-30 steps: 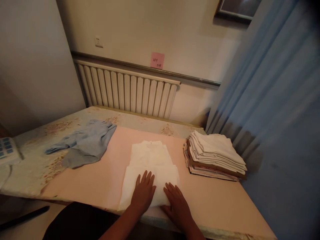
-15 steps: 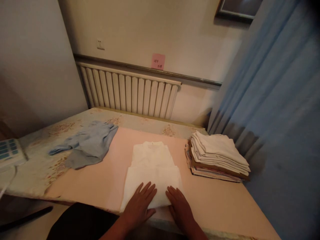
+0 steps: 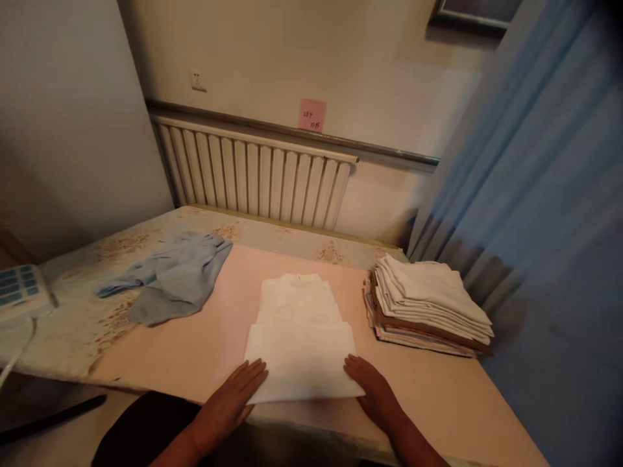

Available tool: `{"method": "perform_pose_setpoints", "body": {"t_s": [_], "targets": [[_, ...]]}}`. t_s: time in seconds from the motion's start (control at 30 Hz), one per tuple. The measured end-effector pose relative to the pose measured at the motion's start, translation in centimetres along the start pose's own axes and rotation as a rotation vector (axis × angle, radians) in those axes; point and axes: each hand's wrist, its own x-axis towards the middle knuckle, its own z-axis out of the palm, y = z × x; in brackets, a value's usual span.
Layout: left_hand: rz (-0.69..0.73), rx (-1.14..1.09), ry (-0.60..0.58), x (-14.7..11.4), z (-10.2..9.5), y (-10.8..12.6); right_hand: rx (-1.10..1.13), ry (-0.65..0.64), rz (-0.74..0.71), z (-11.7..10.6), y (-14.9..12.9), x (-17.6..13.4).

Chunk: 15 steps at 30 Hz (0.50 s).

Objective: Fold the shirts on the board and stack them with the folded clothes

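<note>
A white shirt (image 3: 300,350) lies folded on the pink cloth in front of me, its collar and a small dark label at the far end. Its near part is doubled over into a wide, straight-edged band. My left hand (image 3: 238,386) rests at the shirt's near left corner, fingers stretched out flat over the edge. At the near right corner my right hand (image 3: 368,383) touches the side in the same way, fingers extended and close together. The thumbs are partly hidden.
To the right sits a stack of folded clothes (image 3: 431,301), white above brown. A crumpled blue-grey garment (image 3: 178,279) lies left. A white device with blue keys (image 3: 22,292) is at the far left. Behind the table are a radiator (image 3: 263,172) and a blue curtain (image 3: 535,227).
My hands have moved apart, from the top of the shirt's near part out to its two near corners. The near edge now shows flat and straight.
</note>
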Motion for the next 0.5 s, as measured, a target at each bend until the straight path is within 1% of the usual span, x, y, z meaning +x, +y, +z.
{"method": "perform_pose_setpoints", "body": {"t_s": [0.13, 0.27, 0.37, 0.5], "targets": [[0.017, -0.05, -0.029, -0.7, -0.7, -1.9, 0.044, 0.016, 0.016, -0.2, 0.3, 0.1], [-0.008, -0.074, -0.07, -0.4, -1.5, -3.0, 0.075, -0.011, 0.038, -0.2, 1.0, -0.1], [-0.042, -0.056, -0.056, 0.2, -1.9, -3.5, 0.076, -0.043, 0.021, -0.4, 1.7, 0.0], [-0.046, -0.036, -0.015, 1.4, -1.9, -4.3, 0.058, -0.076, -0.005, -0.8, 2.7, 0.7]]}}
